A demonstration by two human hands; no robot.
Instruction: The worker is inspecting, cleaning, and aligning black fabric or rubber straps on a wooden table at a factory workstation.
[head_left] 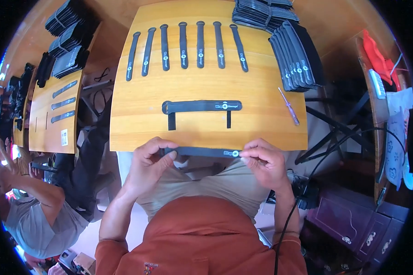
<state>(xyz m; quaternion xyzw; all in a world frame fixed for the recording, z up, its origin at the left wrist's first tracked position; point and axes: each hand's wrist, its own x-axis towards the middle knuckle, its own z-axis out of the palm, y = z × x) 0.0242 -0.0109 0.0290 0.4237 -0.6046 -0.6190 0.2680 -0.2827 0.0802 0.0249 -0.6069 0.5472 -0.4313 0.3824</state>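
My left hand (150, 165) and my right hand (267, 166) hold a dark grey strap (199, 151) stretched level between them at the table's front edge. Thumb and fingers pinch it at each end, and a pale printed mark shows near the right one. Just beyond it on the wooden table (142, 123) lies another grey strap (195, 106), its rounded end with a slot at the left. Two short black strips, one at the left (171, 122) and one at the right (229, 120), stick out from under that strap toward me.
Several grey straps (183, 46) lie in a row at the table's far side. Stacked straps (293, 57) and a banded bundle (264, 16) fill the far right corner. A screwdriver (289, 107) lies near the right edge. A black cable (303, 190) hangs at my right; another person (46, 215) sits left.
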